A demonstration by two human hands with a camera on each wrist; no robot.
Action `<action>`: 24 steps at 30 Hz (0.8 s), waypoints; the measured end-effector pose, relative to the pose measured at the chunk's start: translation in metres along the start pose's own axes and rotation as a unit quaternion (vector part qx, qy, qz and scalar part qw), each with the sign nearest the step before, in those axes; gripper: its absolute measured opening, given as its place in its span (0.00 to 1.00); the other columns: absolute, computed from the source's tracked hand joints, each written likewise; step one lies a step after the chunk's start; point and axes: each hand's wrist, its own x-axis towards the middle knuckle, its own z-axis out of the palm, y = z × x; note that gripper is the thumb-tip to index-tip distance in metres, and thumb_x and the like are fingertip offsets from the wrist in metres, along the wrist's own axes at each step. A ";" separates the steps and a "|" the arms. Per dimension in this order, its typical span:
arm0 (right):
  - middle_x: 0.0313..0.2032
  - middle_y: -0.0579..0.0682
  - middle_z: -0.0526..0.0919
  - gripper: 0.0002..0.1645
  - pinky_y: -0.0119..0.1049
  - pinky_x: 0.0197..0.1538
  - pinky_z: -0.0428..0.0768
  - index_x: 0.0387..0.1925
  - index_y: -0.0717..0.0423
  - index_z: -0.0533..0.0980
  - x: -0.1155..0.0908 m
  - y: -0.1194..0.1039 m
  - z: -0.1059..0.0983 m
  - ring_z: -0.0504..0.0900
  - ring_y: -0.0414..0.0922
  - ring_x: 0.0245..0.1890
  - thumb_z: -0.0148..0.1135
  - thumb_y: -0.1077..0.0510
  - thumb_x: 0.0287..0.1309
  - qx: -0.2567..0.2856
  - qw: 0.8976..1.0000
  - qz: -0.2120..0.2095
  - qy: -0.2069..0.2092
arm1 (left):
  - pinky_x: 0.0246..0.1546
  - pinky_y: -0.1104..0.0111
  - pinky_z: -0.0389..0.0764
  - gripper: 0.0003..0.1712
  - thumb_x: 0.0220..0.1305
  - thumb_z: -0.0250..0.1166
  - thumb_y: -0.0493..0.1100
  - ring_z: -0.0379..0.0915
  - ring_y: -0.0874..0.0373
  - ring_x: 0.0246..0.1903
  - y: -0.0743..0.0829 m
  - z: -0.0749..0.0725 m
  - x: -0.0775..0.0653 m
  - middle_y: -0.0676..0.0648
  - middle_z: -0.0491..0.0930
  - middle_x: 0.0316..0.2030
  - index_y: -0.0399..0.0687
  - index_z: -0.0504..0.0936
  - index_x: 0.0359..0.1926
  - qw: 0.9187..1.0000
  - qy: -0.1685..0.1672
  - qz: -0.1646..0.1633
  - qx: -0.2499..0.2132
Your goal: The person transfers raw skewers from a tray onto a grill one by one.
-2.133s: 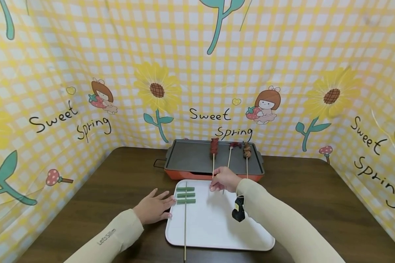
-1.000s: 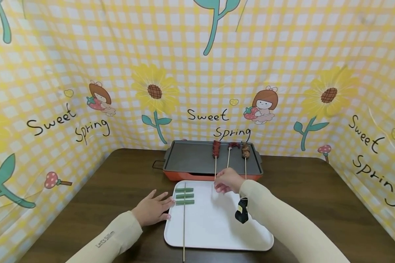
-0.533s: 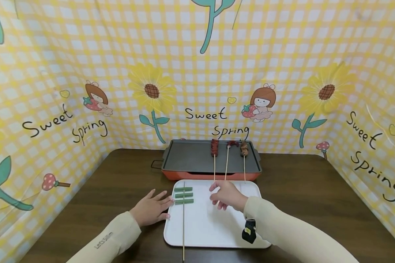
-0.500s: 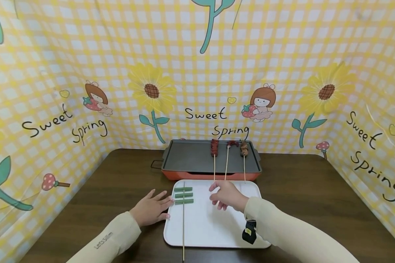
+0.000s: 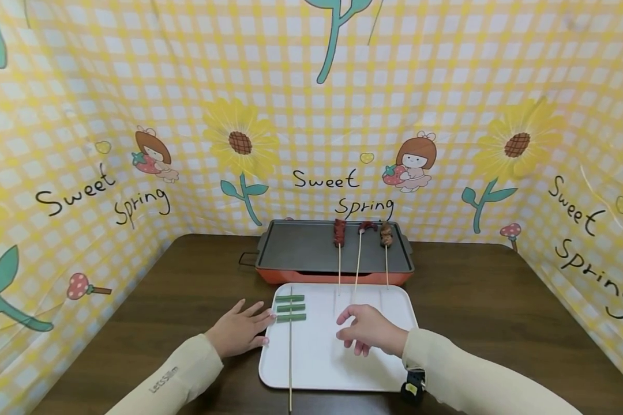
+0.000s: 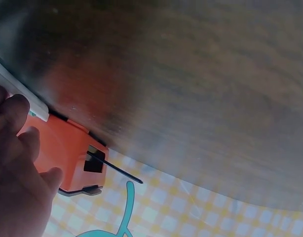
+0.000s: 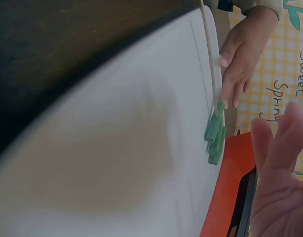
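My left hand point(image 5: 239, 331) lies with fingers spread at the left rim of a white tray point(image 5: 327, 369), its fingertips touching the edge. Beside them on the tray is a skewer with several green pieces point(image 5: 291, 308), its stick reaching past the front rim. My right hand point(image 5: 374, 331) hovers over the tray, fingers loosely bent and holding nothing. Beyond it, three skewers lie on a griddle point(image 5: 301, 245): a red meat skewer point(image 5: 340, 233), one with a dark red curled piece point(image 5: 367, 227) and a brown meat skewer point(image 5: 386, 235). Their sticks extend over the tray.
The griddle's orange base point(image 5: 285, 278) stands right behind the tray, with a wire handle point(image 5: 246, 259) at its left. A dark wooden table point(image 5: 176, 288) carries everything. Checked cloth point(image 5: 301, 132) encloses the back and sides.
My right hand has let go of the red meat skewer's stick and drawn back toward me over the tray. The red meat skewer stays on the griddle. My left hand has kept its place.
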 end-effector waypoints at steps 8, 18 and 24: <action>0.15 0.49 0.78 0.10 0.25 0.13 0.70 0.39 0.64 0.75 -0.014 0.010 0.007 0.70 0.36 0.09 0.65 0.65 0.54 0.033 0.997 0.019 -0.060 | 0.64 0.46 0.56 0.31 0.68 0.54 0.58 0.57 0.48 0.68 0.002 -0.002 -0.002 0.49 0.69 0.65 0.50 0.71 0.67 1.000 -0.006 -0.007 -0.004; 0.13 0.48 0.76 0.06 0.24 0.12 0.68 0.33 0.61 0.76 -0.031 0.025 0.027 0.71 0.34 0.09 0.64 0.68 0.51 0.085 0.990 0.034 -0.106 | 0.64 0.46 0.56 0.31 0.67 0.55 0.57 0.57 0.48 0.68 0.004 -0.004 -0.001 0.49 0.70 0.65 0.49 0.71 0.66 1.000 -0.007 -0.011 -0.005; 0.13 0.47 0.77 0.02 0.22 0.14 0.70 0.30 0.63 0.79 -0.033 0.033 0.043 0.73 0.32 0.10 0.63 0.67 0.51 0.127 0.981 0.072 -0.125 | 0.64 0.46 0.56 0.31 0.68 0.55 0.57 0.57 0.48 0.68 0.004 -0.003 -0.002 0.48 0.70 0.64 0.49 0.71 0.66 1.000 -0.007 -0.010 -0.006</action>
